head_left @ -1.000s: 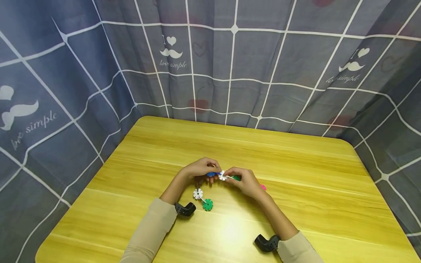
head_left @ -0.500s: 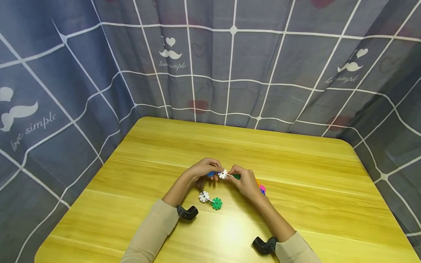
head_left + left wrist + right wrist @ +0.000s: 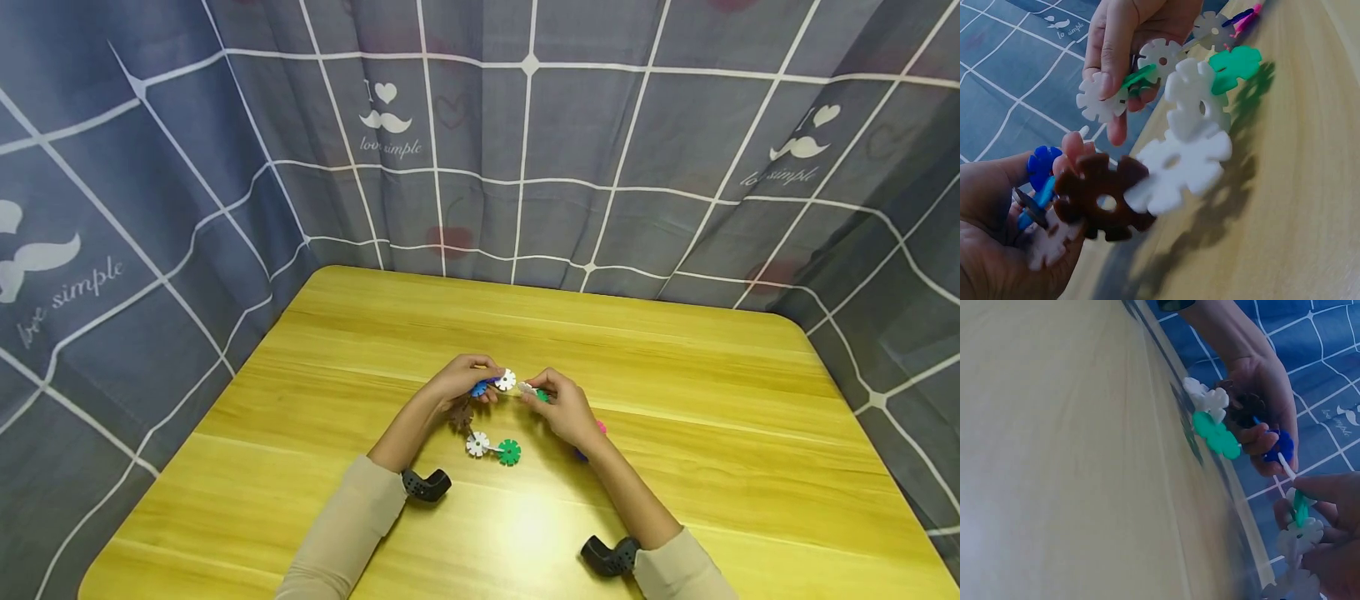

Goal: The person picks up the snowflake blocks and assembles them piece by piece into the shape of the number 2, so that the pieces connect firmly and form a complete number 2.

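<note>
My left hand (image 3: 465, 379) holds one stretch of a chain of slotted plastic snowflake discs by a blue disc (image 3: 1043, 167). A white disc (image 3: 506, 380) sticks out past its fingertips. From this hand hang a brown disc (image 3: 1105, 199), a white disc (image 3: 1182, 169) and a green disc (image 3: 509, 452). My right hand (image 3: 558, 407) pinches another white disc (image 3: 1100, 97) between thumb and fingers, joined to a green disc (image 3: 1300, 508). More discs trail behind, including a pink one (image 3: 602, 427), partly hidden by the wrist. Whether the two facing white discs touch, I cannot tell.
The wooden table (image 3: 375, 333) lies under both hands. A grey-blue checked curtain (image 3: 480, 125) closes off its far and side edges. Black devices (image 3: 426, 485) sit at both wrists, below beige sleeves (image 3: 345, 525).
The hands have risen a little, and a gap shows between the left white disc and the right fingers. The hanging white and green discs have swung to the right.
</note>
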{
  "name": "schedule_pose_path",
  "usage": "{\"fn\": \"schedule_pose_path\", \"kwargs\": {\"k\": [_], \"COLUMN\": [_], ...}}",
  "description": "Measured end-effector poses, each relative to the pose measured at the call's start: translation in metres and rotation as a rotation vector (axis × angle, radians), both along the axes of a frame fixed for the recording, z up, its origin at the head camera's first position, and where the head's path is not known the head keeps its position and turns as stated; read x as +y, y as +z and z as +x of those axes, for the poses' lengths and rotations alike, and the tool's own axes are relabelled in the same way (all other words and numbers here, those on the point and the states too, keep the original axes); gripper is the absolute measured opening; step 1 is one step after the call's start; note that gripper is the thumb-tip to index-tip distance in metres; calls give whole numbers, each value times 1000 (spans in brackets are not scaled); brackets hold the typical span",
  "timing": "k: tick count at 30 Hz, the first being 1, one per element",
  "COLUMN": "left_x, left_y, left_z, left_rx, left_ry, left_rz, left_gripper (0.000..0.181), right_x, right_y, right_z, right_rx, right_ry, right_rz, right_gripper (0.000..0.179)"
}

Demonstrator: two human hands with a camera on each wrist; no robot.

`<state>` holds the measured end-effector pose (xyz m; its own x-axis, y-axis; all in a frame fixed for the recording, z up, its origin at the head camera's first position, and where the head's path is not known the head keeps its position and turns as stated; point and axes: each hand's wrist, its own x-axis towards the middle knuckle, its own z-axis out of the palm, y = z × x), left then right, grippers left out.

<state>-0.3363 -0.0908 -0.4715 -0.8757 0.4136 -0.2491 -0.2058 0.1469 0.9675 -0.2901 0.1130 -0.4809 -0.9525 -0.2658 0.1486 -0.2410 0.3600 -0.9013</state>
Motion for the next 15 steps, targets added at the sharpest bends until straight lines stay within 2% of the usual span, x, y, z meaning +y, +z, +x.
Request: {"fn": "schedule_pose_path", "kwargs": {"k": [4, 10, 15], "left_x": [3, 5, 8], "left_y": [2, 3, 3], "left_z": [1, 3, 4], "left_rx": [-16, 3, -47], "left_ry": [25, 11, 39], "left_rz": [18, 28, 106], "left_gripper": [19, 22, 19], "right_x": [0, -2, -4], "right_y": [1, 3, 3], "right_z": [0, 2, 3], "right_rx": [8, 57, 31], "right_ry": [4, -35, -53], "right_rz": [-21, -28, -141], "right_gripper": [19, 13, 10]}}
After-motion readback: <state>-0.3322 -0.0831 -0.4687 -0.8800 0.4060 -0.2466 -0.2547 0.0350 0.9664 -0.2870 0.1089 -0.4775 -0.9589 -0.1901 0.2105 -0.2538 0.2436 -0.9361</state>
